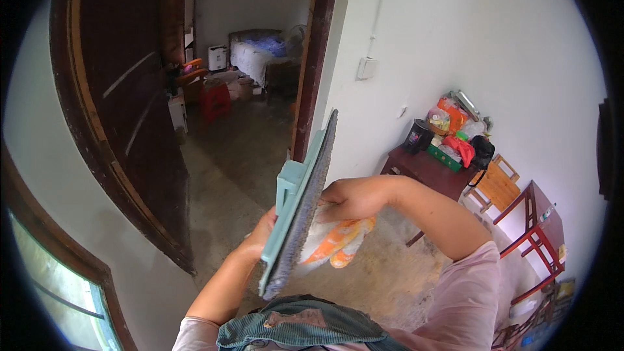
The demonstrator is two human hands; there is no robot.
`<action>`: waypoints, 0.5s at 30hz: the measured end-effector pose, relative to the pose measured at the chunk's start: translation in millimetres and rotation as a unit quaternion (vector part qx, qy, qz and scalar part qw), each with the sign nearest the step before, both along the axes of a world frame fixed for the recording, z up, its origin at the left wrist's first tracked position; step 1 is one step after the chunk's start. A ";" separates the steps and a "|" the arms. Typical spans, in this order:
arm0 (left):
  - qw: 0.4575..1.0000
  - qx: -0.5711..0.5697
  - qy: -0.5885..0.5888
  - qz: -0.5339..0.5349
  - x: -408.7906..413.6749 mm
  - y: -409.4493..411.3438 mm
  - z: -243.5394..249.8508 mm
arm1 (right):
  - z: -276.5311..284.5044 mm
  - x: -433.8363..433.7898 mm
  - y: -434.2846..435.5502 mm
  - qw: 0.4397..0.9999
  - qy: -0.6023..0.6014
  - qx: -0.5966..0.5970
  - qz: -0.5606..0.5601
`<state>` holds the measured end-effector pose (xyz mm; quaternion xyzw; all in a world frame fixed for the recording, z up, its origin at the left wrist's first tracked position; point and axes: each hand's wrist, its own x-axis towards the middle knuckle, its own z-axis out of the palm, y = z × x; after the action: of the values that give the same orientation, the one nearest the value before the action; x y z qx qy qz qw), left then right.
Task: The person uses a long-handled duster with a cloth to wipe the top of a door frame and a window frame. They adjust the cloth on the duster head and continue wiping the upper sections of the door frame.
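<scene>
A flat mop head (pixel 292 204), with a pale green plastic plate and a grey fluffy pad, stands on edge and tilted before me. My left hand (pixel 265 234) is closed on its green side; the plate partly hides the fingers. On the pad's side, my right hand (pixel 346 200) grips an orange and white cloth (pixel 336 243), which hangs below the fingers close to the grey pad. Whether the cloth touches the pad is hard to tell.
An open dark door (pixel 131 83) and its doorway are ahead to the left, with a red stool (pixel 215 101) beyond. To the right, a dark red table (pixel 424 168) holds bags and a black container (pixel 418 135). A wooden chair (pixel 497 185) and a red-framed table (pixel 548 204) are farther right.
</scene>
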<state>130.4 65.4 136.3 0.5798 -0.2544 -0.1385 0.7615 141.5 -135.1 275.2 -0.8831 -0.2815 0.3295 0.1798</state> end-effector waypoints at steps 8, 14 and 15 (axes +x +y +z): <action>0.992 0.009 0.003 0.123 17.4 11.5 -14.4 | -105.7 12.7 -28.7 0.985 0.120 0.121 0.002; 0.991 -0.016 -0.005 0.136 18.4 31.3 -14.5 | -162.3 7.4 -48.5 0.966 0.210 0.142 -0.049; 0.991 -0.034 -0.006 0.129 22.5 35.5 -16.1 | -166.2 6.1 -53.1 0.954 0.239 0.167 -0.068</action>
<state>152.8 100.9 120.2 0.5825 -0.1866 -0.0265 0.7907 147.6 -188.2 109.0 -0.7532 -0.2203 0.4662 0.4085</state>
